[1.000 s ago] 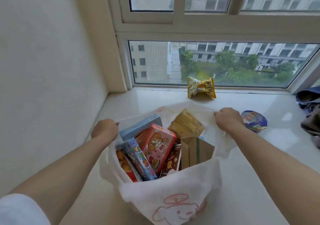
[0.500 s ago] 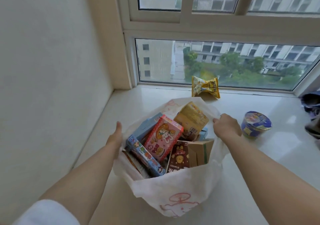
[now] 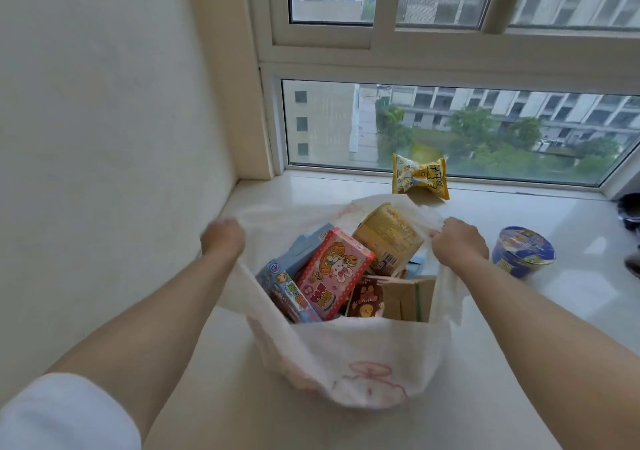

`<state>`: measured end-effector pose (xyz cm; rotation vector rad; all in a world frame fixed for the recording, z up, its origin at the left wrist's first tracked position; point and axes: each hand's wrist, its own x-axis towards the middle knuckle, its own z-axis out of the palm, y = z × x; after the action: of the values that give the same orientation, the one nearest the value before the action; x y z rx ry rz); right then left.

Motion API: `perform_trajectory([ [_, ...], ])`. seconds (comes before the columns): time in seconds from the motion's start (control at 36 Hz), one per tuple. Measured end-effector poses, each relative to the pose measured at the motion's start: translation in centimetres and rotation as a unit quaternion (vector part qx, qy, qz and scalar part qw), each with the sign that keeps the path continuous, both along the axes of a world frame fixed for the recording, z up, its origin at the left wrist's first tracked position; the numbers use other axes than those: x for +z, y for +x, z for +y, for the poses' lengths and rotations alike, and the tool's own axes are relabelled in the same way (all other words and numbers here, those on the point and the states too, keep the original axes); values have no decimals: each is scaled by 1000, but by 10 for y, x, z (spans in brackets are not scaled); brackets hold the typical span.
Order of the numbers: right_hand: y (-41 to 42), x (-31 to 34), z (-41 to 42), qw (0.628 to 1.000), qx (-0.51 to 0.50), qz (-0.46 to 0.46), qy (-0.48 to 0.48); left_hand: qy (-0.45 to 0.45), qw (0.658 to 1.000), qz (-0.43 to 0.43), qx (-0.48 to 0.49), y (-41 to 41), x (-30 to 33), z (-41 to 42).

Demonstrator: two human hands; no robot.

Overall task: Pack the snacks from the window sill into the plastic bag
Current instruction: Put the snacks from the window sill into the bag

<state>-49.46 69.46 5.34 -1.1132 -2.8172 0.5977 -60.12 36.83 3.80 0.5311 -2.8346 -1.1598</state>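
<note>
Left hand fisted on plastic bag rim, right hand likewise

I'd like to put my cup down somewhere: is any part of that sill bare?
Yes: the sill is bare between the left wall and the plastic bag, and between the yellow packet and the blue cup. The bag itself is crammed, with a hand at its rim.

snack boxes stand in the bag on the sill; a packet behind, a cup seemingly right.
</note>
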Motion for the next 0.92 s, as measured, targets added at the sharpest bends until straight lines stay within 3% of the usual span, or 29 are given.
perform_trajectory([
  [0.08,6,11,21,995,-67,71,-19,73,986,135,71,-9,27,7],
  [0.25,23,-1,34,999,-42,1,5,13,998,35,55,-2,9,9],
  [0.31,20,1,31,999,-24,-5,22,10,998,42,35,-1,14,22],
  [0.47,6,4,23,1000,16,16,7,-28,984,146,-99,3,35,82],
  [0.58,3,1,34,998,21,53,-9,-37,967,130,-216,-1,44,140],
  [0.72,-2,-11,72,996,26,75,-42,-37,950,94,-295,-8,52,221],
  [0.92,-5,-44,173,999,12,-7,-40,-71,932,38,-353,-27,34,343],
])
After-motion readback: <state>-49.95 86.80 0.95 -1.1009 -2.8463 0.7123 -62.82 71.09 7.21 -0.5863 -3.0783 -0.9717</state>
